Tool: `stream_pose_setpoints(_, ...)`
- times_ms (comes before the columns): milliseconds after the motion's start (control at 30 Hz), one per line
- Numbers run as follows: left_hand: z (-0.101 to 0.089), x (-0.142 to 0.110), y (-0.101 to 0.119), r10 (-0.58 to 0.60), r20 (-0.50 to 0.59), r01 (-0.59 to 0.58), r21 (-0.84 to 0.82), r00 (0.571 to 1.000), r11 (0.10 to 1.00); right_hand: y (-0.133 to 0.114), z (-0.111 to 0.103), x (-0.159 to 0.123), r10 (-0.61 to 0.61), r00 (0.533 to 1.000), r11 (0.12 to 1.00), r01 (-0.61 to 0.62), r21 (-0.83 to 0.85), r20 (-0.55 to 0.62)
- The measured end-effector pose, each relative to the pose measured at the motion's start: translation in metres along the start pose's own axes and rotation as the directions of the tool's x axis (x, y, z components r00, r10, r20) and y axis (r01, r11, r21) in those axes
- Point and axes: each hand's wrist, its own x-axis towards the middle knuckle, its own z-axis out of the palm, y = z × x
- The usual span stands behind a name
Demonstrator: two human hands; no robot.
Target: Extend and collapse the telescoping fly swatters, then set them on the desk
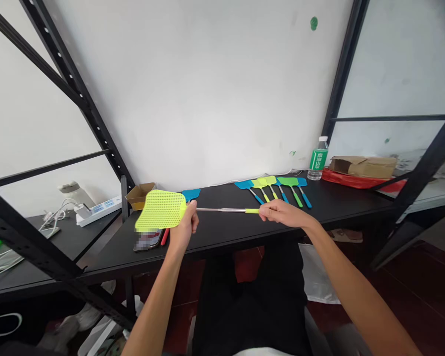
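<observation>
A yellow-green fly swatter point(162, 210) is held level above the desk, its metal rod drawn out between my hands. My left hand point(185, 223) is closed around the neck, just beside the perforated head. My right hand point(282, 212) grips the far end of the yellow-green handle. Behind the left hand lies a blue swatter head point(191, 194), partly hidden. Beyond my right hand, several blue, yellow and green swatters point(276, 188) lie in a row with their handles toward me. A phone point(148, 240) and a red object point(165, 236) rest beneath the held swatter's head.
An open cardboard box point(140, 194) stands at the desk's left. A water bottle point(318, 159) stands back right, near a flattened brown carton point(363, 166) on red plastic. A power strip point(100, 211) lies on the neighbouring left surface. Black metal posts point(344, 64) frame the desk point(222, 232).
</observation>
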Motion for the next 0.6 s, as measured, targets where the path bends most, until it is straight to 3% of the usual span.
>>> stream_pose_setpoints(67, 0.014, 0.001, -0.019, -0.065, 0.046, 0.071, -0.125, 0.997, 0.99, 0.023, 0.002, 0.007, 0.06, 0.998, 0.997, -0.059, 0.059, -0.029)
stream_pose_setpoints(133, 0.026, 0.0, -0.036, -0.113, 0.092, 0.125, -0.142, 0.989, 0.982, 0.044, 0.006, 0.014, 0.109, 0.993, 0.987, -0.102, 0.121, -0.053)
stream_pose_setpoints(267, 0.033, -0.001, -0.059, -0.205, 0.153, 0.235, -0.222, 0.967, 0.946, 0.073, 0.014, 0.02, 0.177, 0.982, 0.972, -0.165, 0.165, -0.063)
stream_pose_setpoints(433, 0.029, 0.002, -0.069, -0.311, 0.078, 0.309, -0.481, 0.947, 0.82, 0.08, 0.017, 0.02, 0.227, 0.967, 0.944, -0.189, 0.271, -0.116)
stream_pose_setpoints(600, 0.031, 0.001, -0.068, -0.283, 0.047, 0.271, -0.471, 0.958, 0.839, 0.078, 0.018, 0.019, 0.211, 0.973, 0.959, -0.187, 0.214, -0.091)
